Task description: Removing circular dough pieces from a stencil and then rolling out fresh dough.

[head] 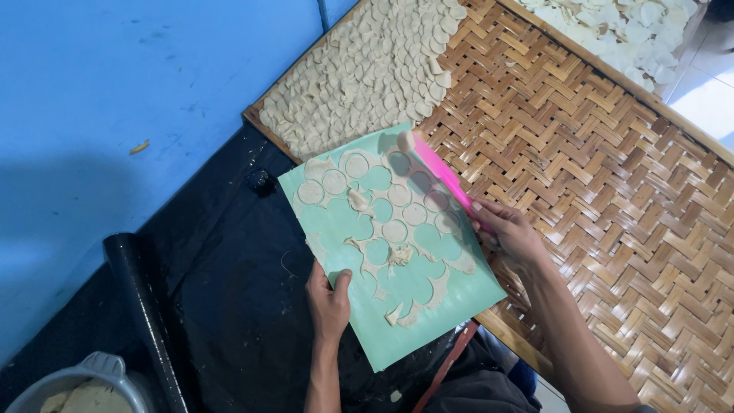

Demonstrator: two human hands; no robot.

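1. Green sheet (413, 275): tilted, lower part over the black-covered table (229, 306), upper corner over the near edge of the woven bamboo tray (581, 168). Left hand (329, 302) has its grip clamped on the sheet's lower left edge, thumb on top.
2. Pink scraper (442, 174): lies along the sheet's right edge; right hand (508, 233) has its grip closed on its lower end.
3. Obscured: scraper handle hidden inside the fingers; grey bucket (76, 386) cut off at the lower left corner.
4. Dough (394, 229): thin pale layer on the sheet, round discs among empty cut-out holes and ragged scraps. Cut pale discs (367, 69) crowd the tray's far left corner.
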